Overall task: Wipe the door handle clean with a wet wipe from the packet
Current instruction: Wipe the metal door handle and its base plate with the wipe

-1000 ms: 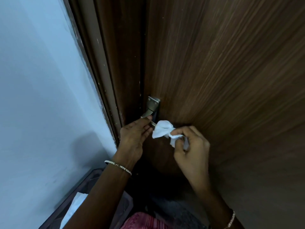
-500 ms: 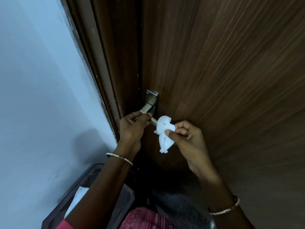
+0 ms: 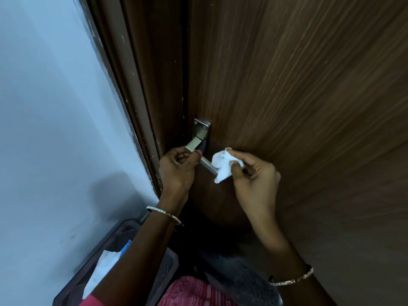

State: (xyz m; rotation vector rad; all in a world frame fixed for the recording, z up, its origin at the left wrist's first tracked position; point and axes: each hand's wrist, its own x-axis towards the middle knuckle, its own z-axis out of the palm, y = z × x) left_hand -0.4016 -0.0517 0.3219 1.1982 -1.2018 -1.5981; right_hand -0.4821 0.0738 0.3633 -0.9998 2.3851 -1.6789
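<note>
- Gripping of the brushed-steel lever door handle (image 3: 196, 144) near its pivot is shown. The left hand (image 3: 176, 168) is curled round the bar, where a second ago its fingers lay straighter against it.
- A crumpled white wet wipe (image 3: 221, 167) is pinched between the thumb and fingertips of the right hand (image 3: 254, 180) and is held against the free end of the handle. A second ago it was seen nearer the pivot.
- The wiping stroke is judged to have reached the outer end. The stretch covered by the left hand is probably yet to be wiped.
- Left of the handle, the door's edge and the dark wooden frame (image 3: 141, 85) lie just beside it, so little room is left on that side.
- Right of the handle, the bare brown wood-grain door face (image 3: 298, 85) is left open for the wiping hand.
- Below the handle, a dark bin (image 3: 114, 237) holding white sheets is seen. The packet cannot be identified.
</note>
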